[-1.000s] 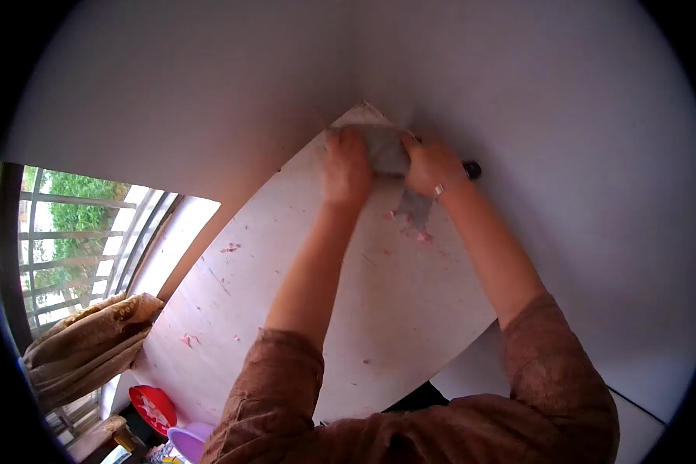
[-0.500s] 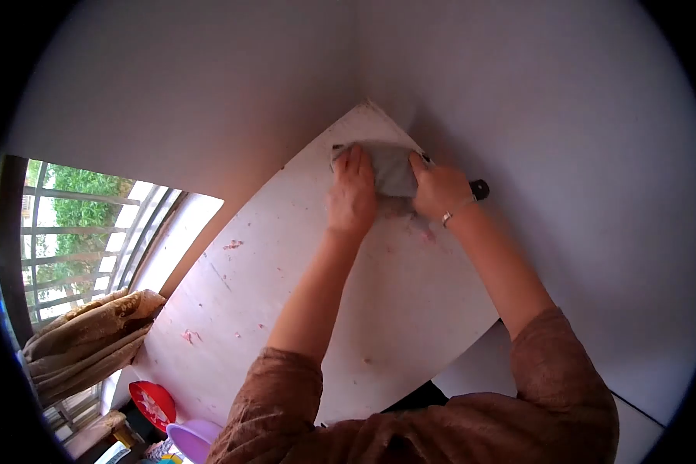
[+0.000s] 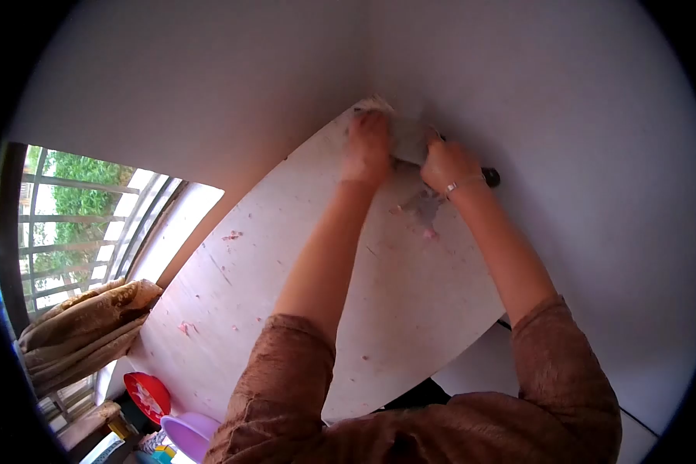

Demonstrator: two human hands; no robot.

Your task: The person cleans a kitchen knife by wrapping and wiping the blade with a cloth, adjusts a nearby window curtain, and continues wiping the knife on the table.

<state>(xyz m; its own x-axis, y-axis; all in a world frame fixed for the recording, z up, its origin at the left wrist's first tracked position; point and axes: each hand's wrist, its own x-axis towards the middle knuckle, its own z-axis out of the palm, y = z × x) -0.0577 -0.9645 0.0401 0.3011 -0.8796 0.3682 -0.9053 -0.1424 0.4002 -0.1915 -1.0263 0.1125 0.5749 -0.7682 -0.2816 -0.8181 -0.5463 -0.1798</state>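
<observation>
A cleaver [image 3: 407, 141] with a wide grey blade and a dark handle end lies across the far corner of the white table [image 3: 301, 263]. My right hand [image 3: 450, 164] is closed around its handle side, a bracelet on the wrist. At the other end of the blade, my left hand [image 3: 370, 147] grips it with fingers bent over the far edge; they are blurred. Just nearer than the blade, a wet grey smear [image 3: 425, 207] with pink scraps marks the table surface. Pale residue [image 3: 376, 102] sits at the corner tip.
Two walls meet behind the table corner. Small pink scraps [image 3: 185, 329] are scattered over the left side of the table. A barred window [image 3: 77, 224] and a brown curtain [image 3: 93, 325] are at left. Below them are a red basin [image 3: 148, 396] and a purple basin [image 3: 187, 435].
Both hands have pushed the cleaver farther away, toward the table's corner. The grey smear with pink scraps is now more exposed behind the blade.
</observation>
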